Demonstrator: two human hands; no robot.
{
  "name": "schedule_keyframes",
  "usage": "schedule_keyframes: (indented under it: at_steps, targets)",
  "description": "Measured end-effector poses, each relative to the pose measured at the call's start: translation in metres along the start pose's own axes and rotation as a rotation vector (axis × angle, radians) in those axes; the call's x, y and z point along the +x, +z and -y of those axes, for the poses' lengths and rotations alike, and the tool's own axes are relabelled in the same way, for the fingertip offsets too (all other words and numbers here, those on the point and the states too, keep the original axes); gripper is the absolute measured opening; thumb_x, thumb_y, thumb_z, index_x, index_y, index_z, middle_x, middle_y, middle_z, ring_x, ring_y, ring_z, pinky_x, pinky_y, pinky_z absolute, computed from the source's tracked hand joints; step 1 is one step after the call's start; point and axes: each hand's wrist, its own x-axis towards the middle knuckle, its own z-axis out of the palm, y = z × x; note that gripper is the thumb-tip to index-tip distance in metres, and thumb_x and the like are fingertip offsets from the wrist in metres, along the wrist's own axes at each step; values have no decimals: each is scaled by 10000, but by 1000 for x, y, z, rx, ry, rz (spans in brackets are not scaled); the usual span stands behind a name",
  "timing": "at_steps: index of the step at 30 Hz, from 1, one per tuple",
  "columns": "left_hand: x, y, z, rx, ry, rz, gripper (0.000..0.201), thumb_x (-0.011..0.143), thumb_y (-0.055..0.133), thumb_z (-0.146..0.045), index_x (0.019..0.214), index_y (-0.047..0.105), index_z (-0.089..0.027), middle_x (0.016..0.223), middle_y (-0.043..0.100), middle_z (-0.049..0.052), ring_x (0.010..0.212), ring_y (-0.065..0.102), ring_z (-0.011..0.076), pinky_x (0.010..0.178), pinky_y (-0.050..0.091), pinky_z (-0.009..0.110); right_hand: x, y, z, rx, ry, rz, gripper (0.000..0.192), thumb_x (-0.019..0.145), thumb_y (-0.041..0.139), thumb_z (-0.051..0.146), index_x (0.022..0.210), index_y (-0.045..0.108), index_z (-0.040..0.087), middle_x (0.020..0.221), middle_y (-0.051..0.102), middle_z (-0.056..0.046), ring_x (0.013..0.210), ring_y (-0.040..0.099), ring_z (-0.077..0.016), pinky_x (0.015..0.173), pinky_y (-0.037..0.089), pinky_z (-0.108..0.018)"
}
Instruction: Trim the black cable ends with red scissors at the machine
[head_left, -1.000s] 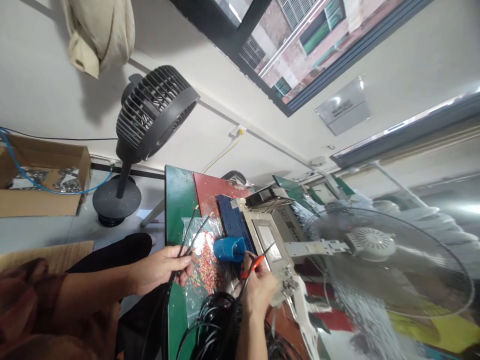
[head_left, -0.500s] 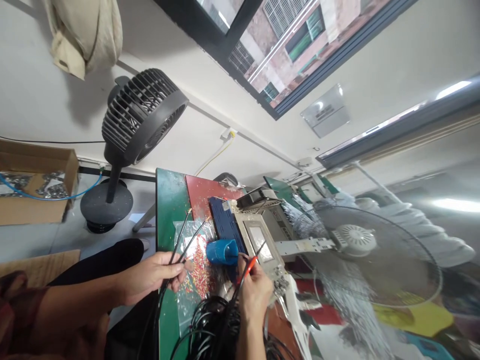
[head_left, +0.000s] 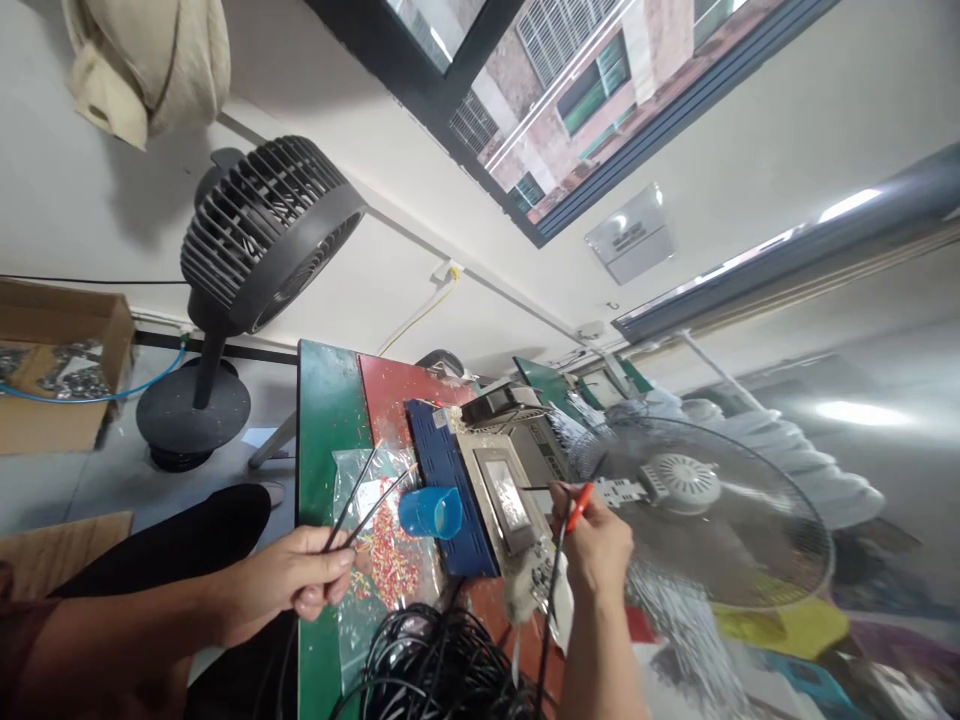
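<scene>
My left hand is closed on two black cables, whose thin ends point up and right over the green table. Colored wire shows at their tips. My right hand is closed on a red-handled tool with a thin dark tip; its kind I cannot make out. Another black cable runs down from the same hand. Between the hands, a blue cup sits by a clear plastic bag strewn with small red and yellow bits.
A coil of black cable lies at the near edge. Behind the cup stand a blue box and a beige machine with a screen. A caged fan is on the right, a dark standing fan on the left.
My right hand has moved right, away from the blue cup and past the machine, with the tool and cable. My left hand has shifted slightly left and down, keeping its two cables.
</scene>
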Motion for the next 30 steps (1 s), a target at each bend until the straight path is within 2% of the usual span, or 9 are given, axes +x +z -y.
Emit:
schedule_keyframes:
  at_steps: [8,11,18,22,30]
  targets:
    - [8,-13,19,-60,13,40,158,794,572,-357,756,619,-210,578,491,-29,425,237,2,443,127,218,8,18,6,-88,-3,112,628,628,447,619,906,725,129,570,637,-110,605,570,-247,543,364,-293]
    - [8,-14,20,-76,31,71,150,803,562,-335,739,628,-217,574,493,-22,424,238,8,434,134,219,7,22,3,-100,-13,134,629,644,437,613,927,720,127,601,649,-111,638,581,-255,562,373,-296]
    - [5,-11,15,-61,-27,36,141,785,585,-350,773,653,-226,604,499,-13,446,272,5,445,142,209,5,23,8,-123,-22,155,592,683,450,563,962,714,112,606,655,-115,665,590,-265,562,378,-293]
    - [6,-13,19,-64,-5,49,138,798,569,-342,770,651,-234,604,502,-13,440,263,9,433,138,209,5,23,10,-120,-15,151,590,683,446,560,953,717,110,601,654,-119,647,588,-266,549,374,-292]
    - [8,-13,20,-20,-27,28,191,788,577,-367,691,622,-208,573,474,-22,438,259,7,440,144,211,8,24,2,-95,-30,145,599,687,450,586,945,718,116,592,660,-115,620,589,-247,549,381,-281]
